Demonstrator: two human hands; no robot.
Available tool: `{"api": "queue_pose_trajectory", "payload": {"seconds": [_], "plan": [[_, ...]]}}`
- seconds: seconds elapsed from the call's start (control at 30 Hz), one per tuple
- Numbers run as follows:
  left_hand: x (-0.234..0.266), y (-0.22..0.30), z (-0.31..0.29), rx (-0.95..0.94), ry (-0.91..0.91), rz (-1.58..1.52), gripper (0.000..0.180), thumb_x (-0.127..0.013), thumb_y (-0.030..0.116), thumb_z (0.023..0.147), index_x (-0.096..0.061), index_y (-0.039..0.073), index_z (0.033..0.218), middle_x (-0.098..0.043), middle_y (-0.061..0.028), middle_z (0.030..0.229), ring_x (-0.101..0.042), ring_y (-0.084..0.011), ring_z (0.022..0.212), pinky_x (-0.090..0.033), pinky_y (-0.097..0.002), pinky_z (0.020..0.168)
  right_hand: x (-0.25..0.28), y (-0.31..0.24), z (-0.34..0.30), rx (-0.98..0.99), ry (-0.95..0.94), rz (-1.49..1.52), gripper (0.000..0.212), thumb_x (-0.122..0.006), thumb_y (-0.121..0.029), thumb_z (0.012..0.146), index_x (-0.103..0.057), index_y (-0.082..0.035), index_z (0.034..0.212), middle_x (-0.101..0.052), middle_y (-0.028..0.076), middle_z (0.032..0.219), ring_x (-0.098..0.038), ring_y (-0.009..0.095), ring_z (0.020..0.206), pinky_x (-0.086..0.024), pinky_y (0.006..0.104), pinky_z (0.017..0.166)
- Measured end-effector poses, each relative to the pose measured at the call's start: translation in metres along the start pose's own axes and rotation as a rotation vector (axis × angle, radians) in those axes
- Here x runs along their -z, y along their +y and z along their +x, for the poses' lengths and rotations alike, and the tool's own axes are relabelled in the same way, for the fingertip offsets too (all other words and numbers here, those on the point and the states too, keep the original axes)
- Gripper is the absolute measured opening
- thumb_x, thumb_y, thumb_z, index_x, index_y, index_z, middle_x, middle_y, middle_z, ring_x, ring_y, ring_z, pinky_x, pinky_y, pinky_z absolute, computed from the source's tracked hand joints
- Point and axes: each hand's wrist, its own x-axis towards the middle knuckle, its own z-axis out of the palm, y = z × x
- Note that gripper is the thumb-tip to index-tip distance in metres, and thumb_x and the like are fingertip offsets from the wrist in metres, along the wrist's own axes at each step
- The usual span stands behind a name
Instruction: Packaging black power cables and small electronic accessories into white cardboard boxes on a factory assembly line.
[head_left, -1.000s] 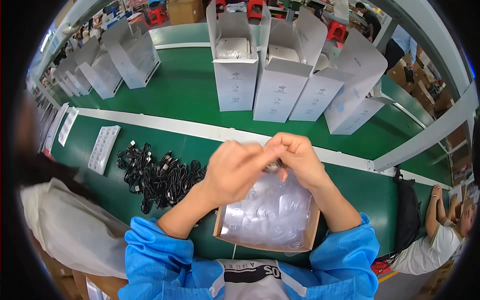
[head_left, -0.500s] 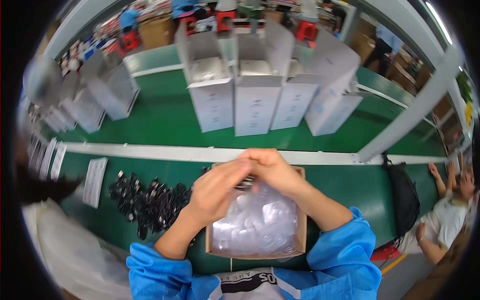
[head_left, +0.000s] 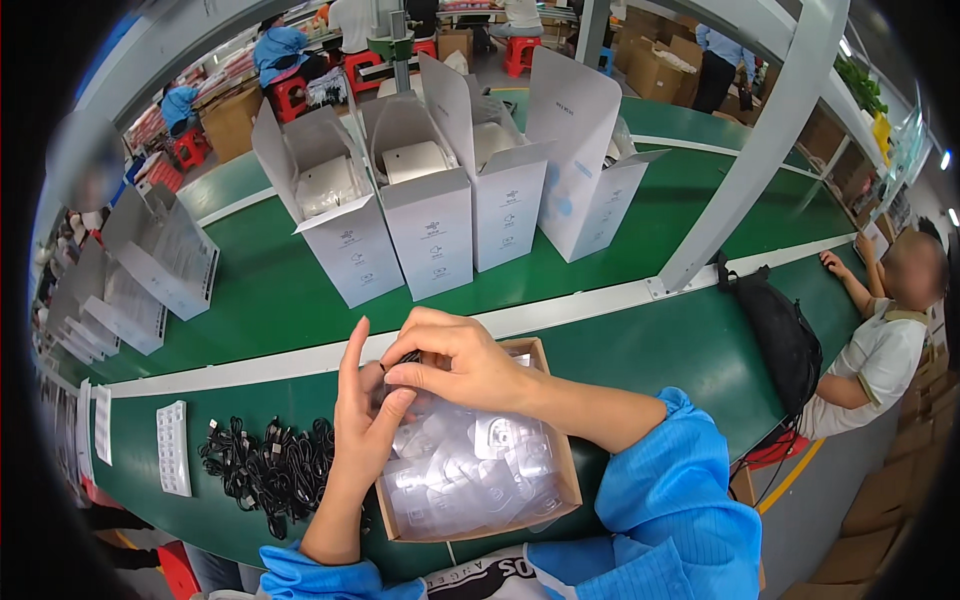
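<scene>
A small black coiled cable [head_left: 404,360] is between my hands, above the near part of the work table. My right hand [head_left: 455,362] pinches it between thumb and fingers. My left hand [head_left: 362,425] cups it from the other side, its index finger raised and its thumb close to the right thumb; part of the cable is hidden by the fingers. Under my hands is an open cardboard box [head_left: 566,455] filled with clear plastic pieces [head_left: 480,470], flat and overlapping. Left of it lies a tangled pile of black cables [head_left: 270,465].
Several open white boxes [head_left: 430,240] with wrapped items stand beyond a pale rail [head_left: 540,318]; more stand at left [head_left: 165,255]. A white tray-like sheet [head_left: 173,448] lies left of the cables. A black bag [head_left: 775,335] and a seated person [head_left: 880,350] are at right.
My hands have opened from a close clasp, with the left index finger now raised. The view has turned, so the boxes appear shifted left. A person at the left has gone from view.
</scene>
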Motion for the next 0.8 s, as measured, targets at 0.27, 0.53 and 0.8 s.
{"api": "queue_pose_trajectory", "payload": {"seconds": [0.27,0.53,0.8], "plan": [[0.014,-0.015,-0.004,0.013,0.064,-0.055,0.038,-0.057,0.01,0.092,-0.045,-0.003,0.126,-0.063,-0.0117,0.098,-0.064,-0.0164,0.081,-0.053,-0.024,0.061,-0.011,0.0,0.004,-0.056,0.057,0.066,0.019,-0.068,-0.009,0.084,-0.061,0.0,0.099,-0.057,0.004,0.087,-0.059,0.008,0.065,-0.046,0.02,0.056],[0.026,-0.008,-0.01,0.031,0.101,-0.03,0.029,-0.053,0.012,0.094,-0.048,-0.003,0.119,-0.061,-0.0099,0.095,-0.061,-0.0126,0.078,-0.05,-0.0224,0.061,-0.027,-0.003,0.011,-0.195,0.003,0.229,0.021,-0.066,-0.008,0.086,-0.057,-0.002,0.104,-0.061,0.003,0.091,-0.061,0.007,0.07,-0.049,0.0209,0.058],[0.032,-0.012,-0.004,-0.016,0.156,-0.118,0.032,-0.047,0.014,0.097,-0.042,0.0,0.125,-0.056,-0.009,0.095,-0.057,-0.0119,0.076,-0.048,-0.0235,0.063,-0.022,-0.015,0.013,-0.352,-0.054,0.389,0.04,-0.063,-0.006,0.087,-0.049,-0.001,0.125,-0.062,0.005,0.084,-0.06,0.009,0.069,-0.049,0.0219,0.061]]}}
